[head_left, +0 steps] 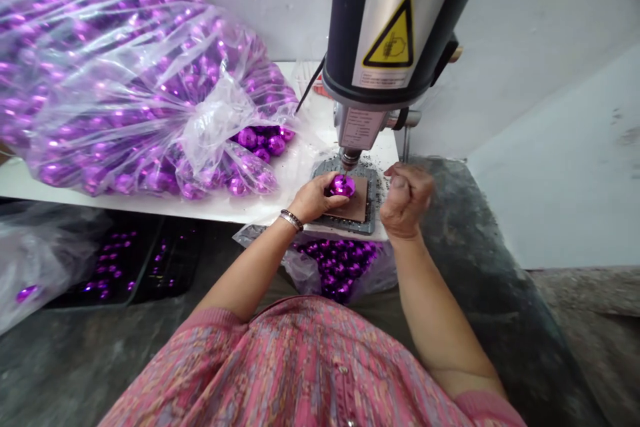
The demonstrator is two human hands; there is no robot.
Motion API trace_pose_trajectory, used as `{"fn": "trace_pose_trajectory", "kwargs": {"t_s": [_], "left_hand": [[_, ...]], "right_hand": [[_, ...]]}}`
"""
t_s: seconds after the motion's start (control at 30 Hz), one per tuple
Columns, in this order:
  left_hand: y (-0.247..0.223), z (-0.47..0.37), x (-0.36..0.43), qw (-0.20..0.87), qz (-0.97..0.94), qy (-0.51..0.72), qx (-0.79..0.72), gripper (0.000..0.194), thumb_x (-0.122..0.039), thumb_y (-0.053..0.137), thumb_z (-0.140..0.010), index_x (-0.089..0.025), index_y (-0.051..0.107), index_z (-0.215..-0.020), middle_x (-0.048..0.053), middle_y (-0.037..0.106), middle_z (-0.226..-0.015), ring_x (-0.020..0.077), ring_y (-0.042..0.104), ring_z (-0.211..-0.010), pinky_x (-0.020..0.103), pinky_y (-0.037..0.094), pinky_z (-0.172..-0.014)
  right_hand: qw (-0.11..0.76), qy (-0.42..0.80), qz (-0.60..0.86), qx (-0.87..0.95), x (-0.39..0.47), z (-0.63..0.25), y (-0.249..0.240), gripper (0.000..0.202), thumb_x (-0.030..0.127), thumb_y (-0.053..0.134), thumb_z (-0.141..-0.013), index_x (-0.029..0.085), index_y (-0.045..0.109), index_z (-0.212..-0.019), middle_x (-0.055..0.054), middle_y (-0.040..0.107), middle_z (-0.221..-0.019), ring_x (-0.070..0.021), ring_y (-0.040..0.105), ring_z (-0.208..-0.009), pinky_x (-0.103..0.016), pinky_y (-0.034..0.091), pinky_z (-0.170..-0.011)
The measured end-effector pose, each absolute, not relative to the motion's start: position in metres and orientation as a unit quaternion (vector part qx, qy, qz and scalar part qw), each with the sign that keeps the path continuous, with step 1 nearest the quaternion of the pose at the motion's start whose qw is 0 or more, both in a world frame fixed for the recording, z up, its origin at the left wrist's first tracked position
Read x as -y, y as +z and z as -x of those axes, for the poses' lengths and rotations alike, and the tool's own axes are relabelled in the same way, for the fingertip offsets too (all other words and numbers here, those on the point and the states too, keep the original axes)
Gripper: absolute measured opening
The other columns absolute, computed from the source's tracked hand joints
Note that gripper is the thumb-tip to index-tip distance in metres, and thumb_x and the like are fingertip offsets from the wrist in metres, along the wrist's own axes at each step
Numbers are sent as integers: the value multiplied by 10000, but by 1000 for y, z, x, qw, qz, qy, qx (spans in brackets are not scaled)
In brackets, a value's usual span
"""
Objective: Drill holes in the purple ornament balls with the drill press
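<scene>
My left hand [316,199] pinches a shiny purple faceted ball [342,185] between thumb and fingers, and wears a bead bracelet and a metal bangle. The ball sits on a brown board [354,205] directly under the bit of a bench drill press [400,33]. From this angle I cannot tell how deep the bit is in the ball. On the right, my right hand [407,199] is closed at the lower end of the drill press lever [407,143], its curled fingers hiding the grip.
A big clear plastic bag [125,80] of purple balls fills the white table's left side, with several balls [263,141] at its mouth. Dark shavings lie around the grey drill base [371,213]. An open bag of purple balls [343,267] hangs below the table edge. Black crates [145,260] stand lower left.
</scene>
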State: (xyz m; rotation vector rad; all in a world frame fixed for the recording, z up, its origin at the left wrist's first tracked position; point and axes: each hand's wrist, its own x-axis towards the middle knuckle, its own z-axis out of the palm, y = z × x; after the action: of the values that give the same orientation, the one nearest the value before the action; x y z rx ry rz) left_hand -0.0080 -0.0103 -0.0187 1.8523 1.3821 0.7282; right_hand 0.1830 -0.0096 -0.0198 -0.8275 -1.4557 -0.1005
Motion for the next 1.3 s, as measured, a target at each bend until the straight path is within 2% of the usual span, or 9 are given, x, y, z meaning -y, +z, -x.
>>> {"fn": "trace_pose_trajectory", "kwargs": {"t_s": [0.13,0.27,0.33,0.47,0.6,0.73,0.87,1.0,1.3], "left_hand": [[-15,7,11,363,-704,285,-540,515,-297,777,-776,-161,681,-1264,52,749,-1136,203,675,-1009,294,508,-940],[-11,4,12,375,-686,278,-557,524,-298,778,-757,-164,687,-1255,29,754,-1061,185,669,-930,280,520,-873],[-10,3,12,378,-676,282,-567,533,-299,781,-747,-165,688,-1254,21,752,-1030,174,662,-889,272,525,-842],[-13,11,19,386,-659,325,-558,501,-336,766,-760,-157,698,-1223,32,750,-1032,177,669,-927,275,532,-878],[-15,32,40,475,-626,372,-493,555,-403,742,-782,-141,669,-1266,84,739,-1175,209,673,-1063,321,526,-974],[-16,44,70,548,-576,400,-456,704,-455,802,-732,-161,630,-1348,114,702,-1303,250,644,-1188,371,505,-1052],[-14,42,101,632,-506,423,-406,816,-459,827,-727,-241,547,-1462,119,632,-1420,259,653,-1183,388,558,-981],[-4,37,130,694,-453,439,-347,853,-456,816,-760,-287,477,-1524,108,671,-1308,220,718,-1001,356,591,-859],[11,32,161,709,-386,510,-298,830,-584,772,-808,-288,444,-1511,55,729,-980,161,725,-779,296,583,-731]], "right_hand": [[658,-35,383,647,18,-184,5,438,564,390,-969,181,590,-894,-22,582,-788,-76,545,-714,-265,506,-706],[646,4,426,633,24,-186,82,461,526,362,-988,165,543,-766,1,487,-657,-52,444,-596,-241,378,-592],[626,110,472,610,16,-185,120,444,457,372,-986,157,469,-673,20,417,-569,-34,377,-537,-224,319,-546],[615,186,499,581,-8,-185,161,395,329,364,-954,140,489,-631,-3,491,-564,-33,440,-536,-214,358,-539],[614,224,525,545,-17,-184,164,394,367,374,-945,142,517,-655,18,464,-499,-42,370,-399,-234,279,-414],[611,230,546,526,-15,-182,164,406,385,379,-958,135,518,-671,28,445,-474,-25,328,-383,-218,219,-400],[595,232,571,516,-17,-180,168,411,362,355,-960,120,531,-679,31,400,-440,-28,312,-394,-228,217,-444],[578,232,591,513,-23,-180,170,428,339,355,-960,80,564,-691,30,378,-431,-19,313,-438,-229,277,-517],[579,211,544,570,-41,-184,160,469,334,278,-1013,72,551,-736,14,448,-567,-20,402,-580,-216,399,-623]]}}
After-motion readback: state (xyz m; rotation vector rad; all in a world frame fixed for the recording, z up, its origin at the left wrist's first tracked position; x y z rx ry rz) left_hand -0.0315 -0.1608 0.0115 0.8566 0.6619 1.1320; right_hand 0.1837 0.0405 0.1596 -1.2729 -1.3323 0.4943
